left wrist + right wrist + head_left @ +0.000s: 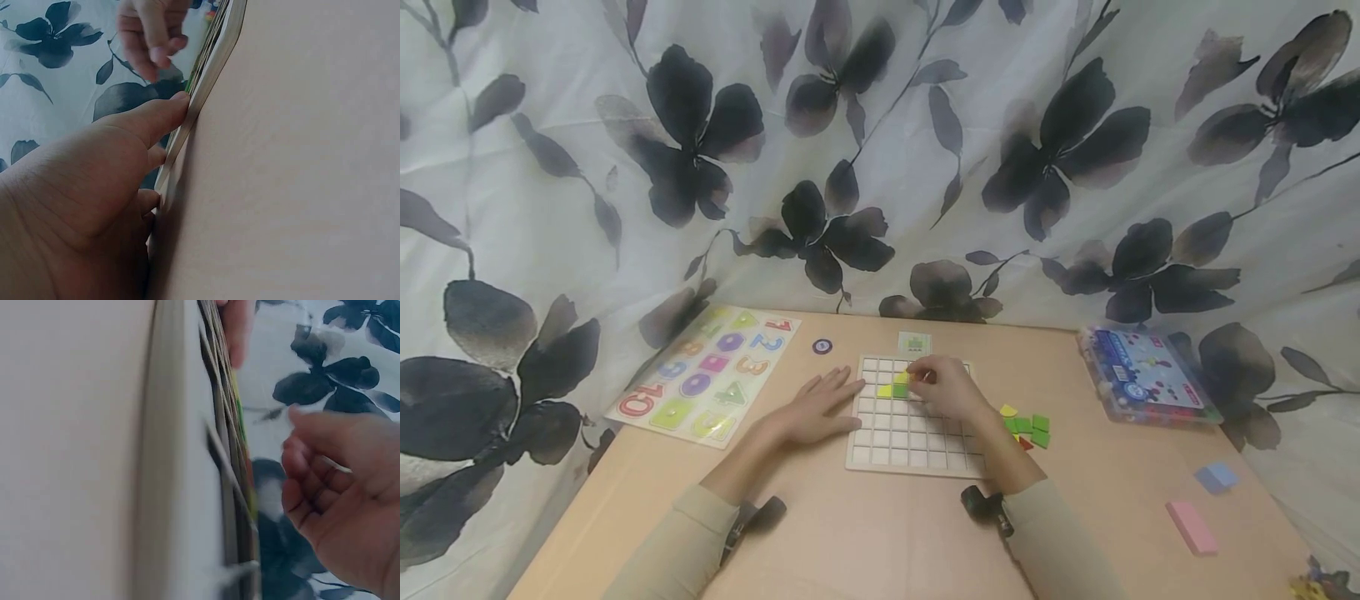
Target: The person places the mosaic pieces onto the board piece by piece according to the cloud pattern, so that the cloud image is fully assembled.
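A white grid board (887,457) lies on the table in the head view. Its left edge is touched by the left hand (816,408), whose fingers are extended; the left wrist view shows the thumb (156,119) against the board's side. Over the board's upper middle, the right hand (951,387) has bent fingers close to a yellow piece (901,377). Whether a small piece sits between those fingertips cannot be made out. Just below are a green square tile (900,391) and another yellow piece (884,390). Curled fingers of the right hand (344,481) show in the right wrist view.
Beyond the board lies a small pattern card (915,342). Loose green tiles (1040,429) with yellow and red pieces lie right of it. A number-and-shape sheet (707,375), a dark disc (822,346), a plastic case (1146,375), a blue block (1216,477) and a pink block (1192,527) surround it.
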Demonstrator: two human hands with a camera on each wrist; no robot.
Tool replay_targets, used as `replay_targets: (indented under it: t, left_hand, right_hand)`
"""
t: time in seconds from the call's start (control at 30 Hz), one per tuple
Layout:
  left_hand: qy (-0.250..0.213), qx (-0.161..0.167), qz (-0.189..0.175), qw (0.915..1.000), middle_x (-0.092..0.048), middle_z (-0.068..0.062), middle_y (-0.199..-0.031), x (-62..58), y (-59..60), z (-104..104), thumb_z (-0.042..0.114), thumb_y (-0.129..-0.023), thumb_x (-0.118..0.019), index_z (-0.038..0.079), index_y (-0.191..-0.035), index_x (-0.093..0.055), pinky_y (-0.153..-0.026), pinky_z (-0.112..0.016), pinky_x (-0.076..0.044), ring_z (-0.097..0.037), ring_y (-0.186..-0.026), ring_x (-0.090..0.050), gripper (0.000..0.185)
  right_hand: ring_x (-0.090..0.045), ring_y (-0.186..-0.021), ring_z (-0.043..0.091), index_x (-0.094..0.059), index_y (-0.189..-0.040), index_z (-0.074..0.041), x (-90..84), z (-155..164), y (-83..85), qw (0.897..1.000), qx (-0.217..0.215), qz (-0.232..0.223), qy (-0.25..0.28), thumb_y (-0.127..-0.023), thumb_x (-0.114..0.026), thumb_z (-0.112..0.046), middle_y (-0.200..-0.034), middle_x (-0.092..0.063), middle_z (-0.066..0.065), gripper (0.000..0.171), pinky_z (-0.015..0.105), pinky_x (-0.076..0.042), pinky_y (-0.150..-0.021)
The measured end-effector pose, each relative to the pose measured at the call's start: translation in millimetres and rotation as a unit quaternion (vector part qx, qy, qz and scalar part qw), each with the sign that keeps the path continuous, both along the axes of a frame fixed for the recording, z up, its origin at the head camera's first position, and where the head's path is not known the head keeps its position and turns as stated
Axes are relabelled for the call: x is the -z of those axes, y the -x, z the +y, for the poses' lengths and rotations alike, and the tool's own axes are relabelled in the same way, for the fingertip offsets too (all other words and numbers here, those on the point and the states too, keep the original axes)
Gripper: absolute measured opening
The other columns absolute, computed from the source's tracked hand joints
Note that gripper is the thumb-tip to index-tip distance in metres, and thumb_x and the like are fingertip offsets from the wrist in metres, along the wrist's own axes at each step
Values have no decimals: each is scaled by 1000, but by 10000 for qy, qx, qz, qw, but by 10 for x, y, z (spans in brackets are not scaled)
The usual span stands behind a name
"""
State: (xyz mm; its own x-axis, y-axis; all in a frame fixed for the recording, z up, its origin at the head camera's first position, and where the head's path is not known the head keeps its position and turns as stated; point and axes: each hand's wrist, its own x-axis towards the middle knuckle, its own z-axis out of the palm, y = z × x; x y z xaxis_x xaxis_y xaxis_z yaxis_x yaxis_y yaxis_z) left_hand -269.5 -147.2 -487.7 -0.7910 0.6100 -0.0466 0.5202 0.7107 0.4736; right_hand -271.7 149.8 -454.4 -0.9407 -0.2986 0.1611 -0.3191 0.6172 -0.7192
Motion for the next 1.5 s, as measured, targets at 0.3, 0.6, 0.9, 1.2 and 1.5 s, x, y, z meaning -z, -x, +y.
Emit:
replay_targets:
  t: [0.3, 0.6, 0.9, 1.2, 1.5]
  left_hand:
    - [97, -3, 15, 10000, -6, -12, -176, 4, 14, -5, 62, -102, -52, 26, -167, -26, -132, -57, -2, -32, -164, -2, 79]
    - [138, 8, 28, 9999, -7, -13, -176, 2, 3, -19, 63, -102, -52, 26, -167, -26, -132, -57, -3, -33, -164, -3, 79]
    - [89, 20, 34, 10000, -8, -13, -176, 23, 5, -5, 63, -102, -52, 25, -167, -27, -132, -57, -3, -33, -164, -3, 79]
    - [95, -13, -45, 9999, -7, -14, -176, 12, 10, -3, 63, -101, -53, 25, -167, -26, -132, -56, -2, -33, -164, -2, 80]
    - [103, -28, -74, 9999, -6, -13, -176, -15, -4, -1, 62, -101, -54, 25, -167, -26, -132, -56, -2, -32, -164, -2, 80]
  right_hand:
    - [-61, -93, 21, -74, -123, -14, -343, 276, -119, 9983, 535, 211, 25, -97, -76, -22, -105, -71, 2, 28, 31, -53, -74]
    - [-61, -96, 23, -71, -130, -12, -437, 725, -257, 9964, 710, 308, -346, -99, -73, -24, -112, -73, 4, 33, 34, -53, -82]
    - [-62, -97, 23, -72, -128, -16, -402, 1204, -232, 9965, 597, 242, -540, -98, -75, -27, -115, -73, 6, 32, 34, -55, -85]
    - [-66, -98, 25, -73, -127, -13, -265, 1649, -164, 9975, 334, 147, -603, -96, -76, -21, -121, -73, 17, 32, 32, -57, -83]
    - [-67, -104, 32, -72, -126, -4, -290, 1856, -238, 9984, 140, -240, -492, -96, -72, -7, -126, -71, 22, 30, 26, -56, -83]
